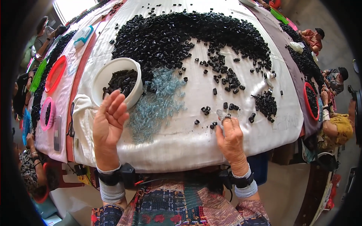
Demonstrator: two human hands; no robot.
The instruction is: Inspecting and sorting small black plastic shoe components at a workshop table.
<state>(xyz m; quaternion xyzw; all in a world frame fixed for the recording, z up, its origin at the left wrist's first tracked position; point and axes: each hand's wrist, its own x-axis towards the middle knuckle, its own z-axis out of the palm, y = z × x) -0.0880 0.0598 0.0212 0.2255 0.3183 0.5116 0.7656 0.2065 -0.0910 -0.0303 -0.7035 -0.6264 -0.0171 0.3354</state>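
My left hand (107, 122) is raised in front of the white bucket (136, 92), palm turned up and fingers stretched, with nothing in it. Dark pieces (120, 83) partly fill that bucket. My right hand (230, 137) rests on the white cloth, thumb and fingers curled together. A greyish object (221, 113) shows at its fingertips, too small to name; what else they grip is hidden. Small black cylindrical parts (233, 107) lie just beyond these fingers. Between my hands spreads a pile of clear bluish springs or coils (156, 107).
A large heap of black parts (158, 41) curves across the far table. Small dark pieces (265, 104) are piled at the right, near a white cylinder (270, 75). A crumpled white cloth (83, 122) lies at the left. Other people work at neighbouring tables with coloured baskets (55, 74).
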